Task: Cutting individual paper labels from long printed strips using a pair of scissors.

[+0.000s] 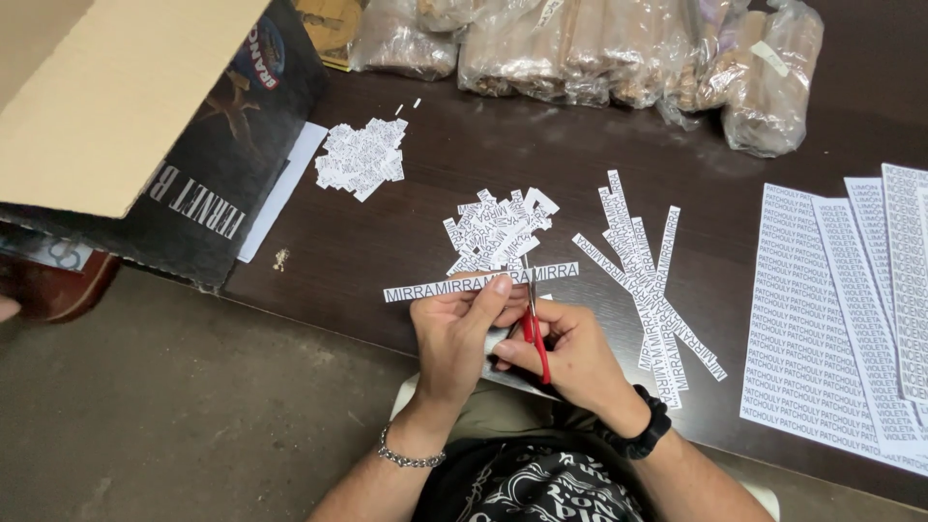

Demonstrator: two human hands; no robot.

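The person is sitting at a dark wooden table point(464, 155) and is working with both hands close to the near edge. The left hand point(462, 329) is holding a long white paper strip point(454, 284) with printed words; the thumb and fingers are closed on the strip near its middle, and the strip is lying almost level, reaching out to the left of the hand. The right hand point(570, 353) is closed around the red handles of small scissors point(533, 324). The blades are pointing up to the strip, just to the right of the left thumb, and they are touching it there. I cannot tell if the blades are open or closed, because they look very thin from here.

Just behind the strip, a small pile of cut labels point(495, 227) is lying on the table. A second pile of cut pieces point(362, 157) is lying further back to the left, near a dark cardboard box point(208, 184) with its flap open. To the right of the hands, several more long strips point(650, 290) are lying crossed over each other. Further right, whole printed sheets point(831, 319) are lying overlapped at the table edge. Along the far side of the table, clear plastic bags point(619, 43) with brownish rolls inside are standing in a row. The left wrist is wearing a metal chain bracelet point(408, 454), and the right wrist a black watch point(648, 430).
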